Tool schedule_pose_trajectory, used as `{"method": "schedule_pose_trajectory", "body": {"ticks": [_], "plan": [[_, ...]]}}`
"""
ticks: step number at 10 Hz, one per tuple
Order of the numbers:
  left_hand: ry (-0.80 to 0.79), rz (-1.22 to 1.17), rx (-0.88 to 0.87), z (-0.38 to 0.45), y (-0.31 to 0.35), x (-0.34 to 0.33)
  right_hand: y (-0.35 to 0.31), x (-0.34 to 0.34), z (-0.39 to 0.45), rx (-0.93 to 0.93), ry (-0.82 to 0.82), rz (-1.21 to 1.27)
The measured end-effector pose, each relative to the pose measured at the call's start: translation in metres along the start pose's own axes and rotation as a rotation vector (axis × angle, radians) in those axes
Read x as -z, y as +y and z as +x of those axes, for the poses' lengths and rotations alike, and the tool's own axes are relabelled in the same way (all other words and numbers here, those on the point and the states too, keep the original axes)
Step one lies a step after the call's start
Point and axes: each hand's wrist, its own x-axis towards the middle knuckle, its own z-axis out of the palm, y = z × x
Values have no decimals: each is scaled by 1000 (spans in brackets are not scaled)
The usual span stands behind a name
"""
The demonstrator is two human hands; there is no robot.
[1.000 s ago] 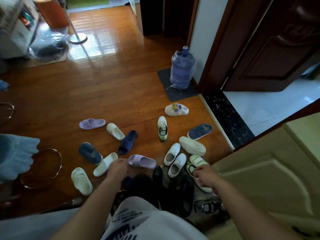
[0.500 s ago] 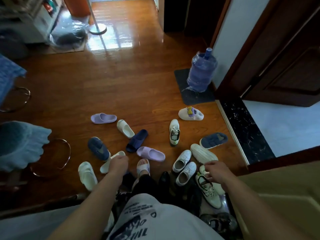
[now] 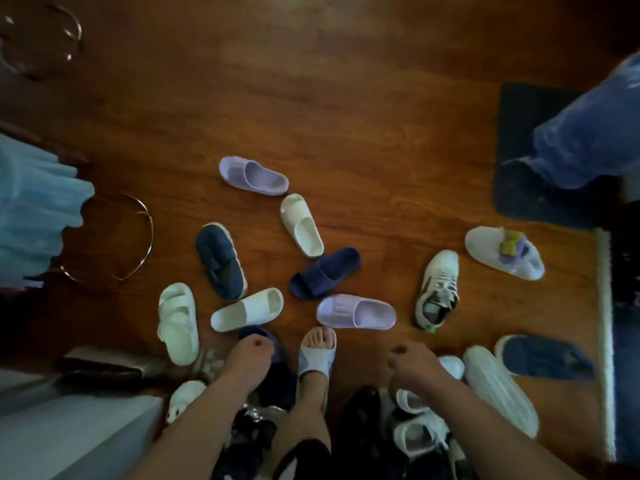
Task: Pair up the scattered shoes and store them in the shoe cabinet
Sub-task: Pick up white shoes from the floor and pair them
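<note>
Fingers of both the left hand [image 3: 250, 355] and right hand [image 3: 414, 361] curl loosely, holding nothing (blurred), just nearer than the lilac rubber slide [image 3: 356, 311] among scattered shoes on the wooden floor [image 3: 346, 116].

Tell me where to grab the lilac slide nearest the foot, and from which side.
Pinch the broad ribbed strap of the near lilac slide from above, thumb slipped in through the heel opening facing right. It lies flat, sole down, so the raised strap is likely the easiest hold.
</note>
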Motion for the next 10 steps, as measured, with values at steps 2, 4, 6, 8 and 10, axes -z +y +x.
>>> {"method": "schedule_pose_trajectory", "body": {"ticks": [2,4,6,8,10], "plan": [[-9,-38,128,157,-19,-16,-101,-60,169,74,-110,-246],[14,-134,237,279,-66,-35,-187,-106,311,136,-130,70],[-97,-403,272,350,-97,-57,-266,-144,392,153,-193,335],[-44,-453,167,322,-96,-48,-279,-143,377,133,-142,799],[130,-386,79,227,-64,-28,-236,-98,270,164,-102,937]]}}
